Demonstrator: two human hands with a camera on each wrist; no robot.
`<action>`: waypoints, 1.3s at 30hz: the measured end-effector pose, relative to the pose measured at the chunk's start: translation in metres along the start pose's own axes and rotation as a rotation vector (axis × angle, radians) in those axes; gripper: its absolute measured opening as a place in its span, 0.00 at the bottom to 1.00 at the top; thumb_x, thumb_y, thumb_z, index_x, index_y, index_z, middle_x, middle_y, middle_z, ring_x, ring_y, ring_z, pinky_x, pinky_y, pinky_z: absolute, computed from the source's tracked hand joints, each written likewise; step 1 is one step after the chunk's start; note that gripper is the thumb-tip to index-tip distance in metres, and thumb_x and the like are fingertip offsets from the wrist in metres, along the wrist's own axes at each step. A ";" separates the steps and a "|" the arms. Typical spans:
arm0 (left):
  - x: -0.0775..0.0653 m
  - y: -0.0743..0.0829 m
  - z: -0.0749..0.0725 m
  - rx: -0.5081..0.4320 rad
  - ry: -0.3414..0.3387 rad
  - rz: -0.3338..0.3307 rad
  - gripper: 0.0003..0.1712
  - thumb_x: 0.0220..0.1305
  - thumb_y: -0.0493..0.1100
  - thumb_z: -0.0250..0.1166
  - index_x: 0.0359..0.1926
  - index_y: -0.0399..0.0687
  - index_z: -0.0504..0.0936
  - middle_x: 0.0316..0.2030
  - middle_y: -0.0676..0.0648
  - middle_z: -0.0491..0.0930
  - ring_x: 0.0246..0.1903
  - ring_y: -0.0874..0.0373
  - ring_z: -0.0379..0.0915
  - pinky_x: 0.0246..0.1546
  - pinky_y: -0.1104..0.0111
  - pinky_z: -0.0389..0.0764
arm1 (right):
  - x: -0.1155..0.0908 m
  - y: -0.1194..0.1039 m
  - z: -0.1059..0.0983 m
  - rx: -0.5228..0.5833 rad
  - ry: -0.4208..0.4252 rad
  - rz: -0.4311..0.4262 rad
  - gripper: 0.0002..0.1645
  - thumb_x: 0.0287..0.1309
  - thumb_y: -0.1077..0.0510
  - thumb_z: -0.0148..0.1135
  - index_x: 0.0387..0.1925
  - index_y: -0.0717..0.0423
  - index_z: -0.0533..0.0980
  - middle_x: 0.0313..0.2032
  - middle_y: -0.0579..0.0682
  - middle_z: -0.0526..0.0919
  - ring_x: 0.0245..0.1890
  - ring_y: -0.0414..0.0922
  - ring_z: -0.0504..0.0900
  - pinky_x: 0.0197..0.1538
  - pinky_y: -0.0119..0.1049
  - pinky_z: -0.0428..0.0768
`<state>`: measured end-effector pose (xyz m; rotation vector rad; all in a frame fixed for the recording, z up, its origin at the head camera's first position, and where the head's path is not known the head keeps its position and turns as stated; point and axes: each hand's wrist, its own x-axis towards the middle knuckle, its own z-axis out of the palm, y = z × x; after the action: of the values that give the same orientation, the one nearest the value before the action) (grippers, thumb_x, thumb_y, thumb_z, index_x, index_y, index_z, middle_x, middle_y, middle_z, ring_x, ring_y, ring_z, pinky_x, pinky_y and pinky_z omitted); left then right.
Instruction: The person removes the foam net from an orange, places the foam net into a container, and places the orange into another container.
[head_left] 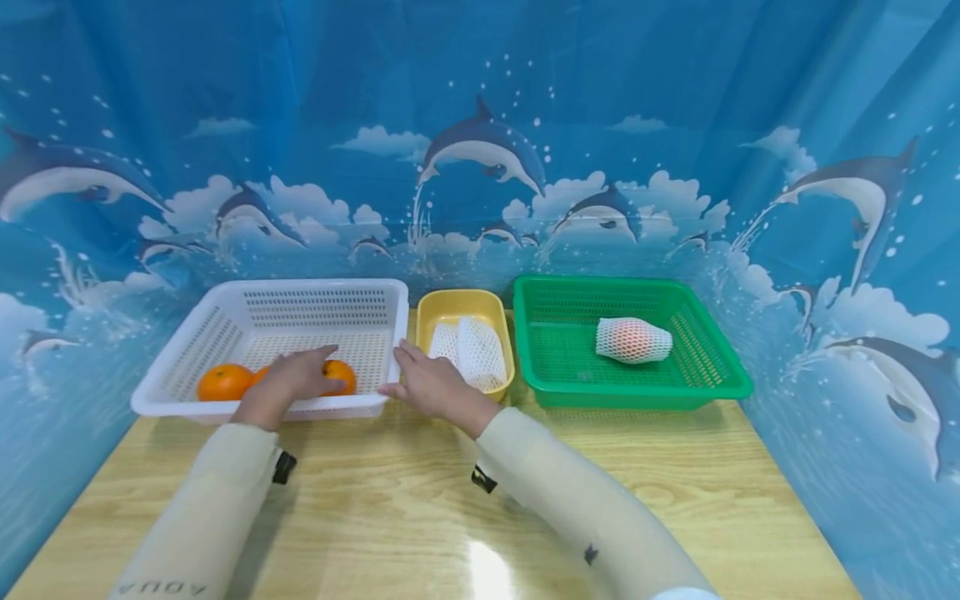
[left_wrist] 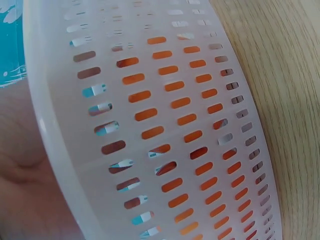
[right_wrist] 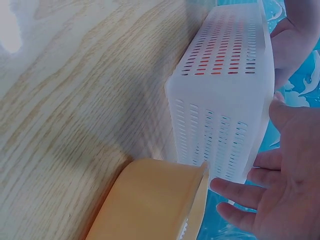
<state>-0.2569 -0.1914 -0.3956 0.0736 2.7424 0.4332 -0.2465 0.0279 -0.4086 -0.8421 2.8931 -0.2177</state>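
My left hand (head_left: 296, 377) reaches over the front rim of a white slotted basket (head_left: 322, 287). Its fingers and thumb spread about an orange (head_left: 341, 377); how firmly they touch it, I cannot tell. Another orange (head_left: 225, 382) lies at the left, and part of a third shows beside my hand. The left wrist view shows orange colour through the slots of the basket wall (left_wrist: 165, 120), which hides the fingers. My right hand (head_left: 435, 385) is at the basket's right rim, its fingers (right_wrist: 240, 192) fairly straight and its thumb touching the rim.
A small yellow basket (head_left: 461, 297) holding white foam nets (head_left: 480, 350) stands just right of the white one. Farther right, a green basket (head_left: 570, 387) contains a fruit in a foam net (head_left: 633, 340). A dolphin-print curtain (head_left: 480, 100) hangs behind the wooden table (head_left: 390, 500).
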 end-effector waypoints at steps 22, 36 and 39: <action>-0.003 0.001 0.011 0.014 0.233 0.125 0.38 0.71 0.54 0.55 0.70 0.34 0.59 0.65 0.28 0.63 0.64 0.28 0.55 0.64 0.32 0.48 | -0.001 0.003 0.014 0.056 0.073 -0.044 0.44 0.71 0.34 0.39 0.75 0.59 0.49 0.75 0.54 0.49 0.72 0.50 0.57 0.66 0.47 0.68; -0.015 0.035 0.033 -0.043 0.573 0.251 0.33 0.71 0.52 0.56 0.68 0.37 0.63 0.65 0.27 0.62 0.65 0.31 0.54 0.65 0.34 0.50 | -0.033 0.013 0.011 0.077 0.310 -0.047 0.41 0.69 0.39 0.50 0.70 0.64 0.60 0.69 0.58 0.64 0.71 0.53 0.58 0.73 0.49 0.56; -0.017 0.048 0.037 -0.046 0.586 0.269 0.33 0.70 0.52 0.57 0.69 0.39 0.63 0.66 0.28 0.60 0.66 0.32 0.54 0.66 0.35 0.50 | -0.044 0.023 0.008 0.118 0.376 -0.010 0.39 0.69 0.40 0.51 0.69 0.64 0.61 0.69 0.58 0.65 0.72 0.55 0.56 0.73 0.50 0.54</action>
<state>-0.2281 -0.1367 -0.4075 0.3596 3.3091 0.6817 -0.2206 0.0703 -0.4176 -0.8769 3.1759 -0.6017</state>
